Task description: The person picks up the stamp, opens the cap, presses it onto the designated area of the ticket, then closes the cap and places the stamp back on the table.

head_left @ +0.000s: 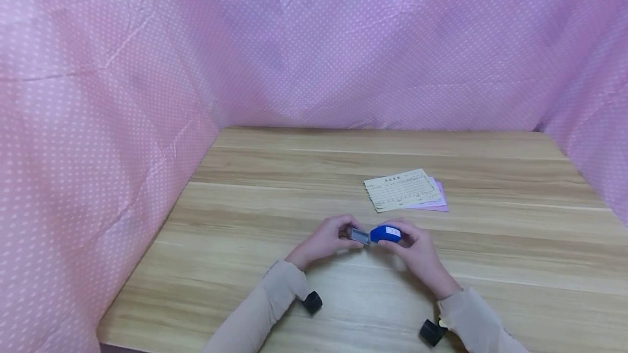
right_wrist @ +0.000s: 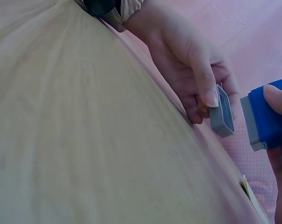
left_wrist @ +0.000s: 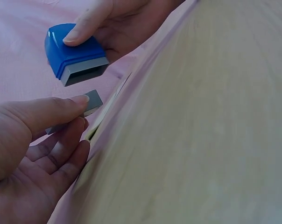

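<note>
My right hand (head_left: pixel 414 247) grips a blue self-inking stamp (head_left: pixel 385 233) with a white label on its side. In the left wrist view the stamp (left_wrist: pixel 75 51) shows a grey, hollow-looking end pointing down toward my left hand. Between thumb and fingers my left hand (head_left: pixel 333 237) pinches a grey rectangular stamp cap (head_left: pixel 360 236). The open side of the cap (right_wrist: pixel 222 112) faces the stamp's grey end in the right wrist view, with a small gap separating the two. Both hands are above the front half of the table.
Beyond the hands, a small stack of printed forms (head_left: pixel 403 190) lies on the wooden table (head_left: pixel 275 178), a cream sheet on top and purple sheets under it. Pink dotted cloth (head_left: pixel 343 42) hangs behind and at the sides. Each wrist carries a black camera (head_left: pixel 312 303).
</note>
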`<state>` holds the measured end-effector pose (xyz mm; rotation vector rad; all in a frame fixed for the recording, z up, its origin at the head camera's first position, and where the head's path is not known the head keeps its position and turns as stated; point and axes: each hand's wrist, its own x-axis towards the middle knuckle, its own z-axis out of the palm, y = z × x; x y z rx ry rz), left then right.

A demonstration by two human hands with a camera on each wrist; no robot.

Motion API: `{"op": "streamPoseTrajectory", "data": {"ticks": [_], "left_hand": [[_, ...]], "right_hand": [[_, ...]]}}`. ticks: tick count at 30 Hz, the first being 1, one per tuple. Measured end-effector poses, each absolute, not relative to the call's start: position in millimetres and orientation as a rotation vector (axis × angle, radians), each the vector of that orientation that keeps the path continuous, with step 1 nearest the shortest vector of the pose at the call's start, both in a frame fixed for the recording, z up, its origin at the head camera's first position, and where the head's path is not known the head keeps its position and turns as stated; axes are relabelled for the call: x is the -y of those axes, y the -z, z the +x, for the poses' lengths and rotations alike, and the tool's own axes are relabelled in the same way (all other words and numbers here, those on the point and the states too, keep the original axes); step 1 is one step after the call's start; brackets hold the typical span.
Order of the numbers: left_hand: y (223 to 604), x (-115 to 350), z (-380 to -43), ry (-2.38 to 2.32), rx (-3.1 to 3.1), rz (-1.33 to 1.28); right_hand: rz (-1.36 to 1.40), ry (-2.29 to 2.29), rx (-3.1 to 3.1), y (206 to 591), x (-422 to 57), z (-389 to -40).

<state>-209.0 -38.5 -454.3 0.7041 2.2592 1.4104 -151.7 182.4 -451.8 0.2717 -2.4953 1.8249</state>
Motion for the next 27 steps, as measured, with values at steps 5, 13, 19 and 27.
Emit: {"op": "streamPoseTrajectory", "data": {"ticks": [5,13,19,27], "left_hand": [[455,31,-207,-1.409,-2.257,0.727],[456,20,-203,-1.365,-2.304,0.731],[455,14,-202,-1.362,-2.310,0.765],[456,12,-200,-1.369,-2.318,0.774]], "right_hand": [[0.350,-1.788,2.437,451,-179,-150],[0.398,-1.792,2.408,453,-179,-151],[0.401,-1.786,2.417,453,-179,-151],[0.416,-1.778,2.419,453,-179,-150]]}}
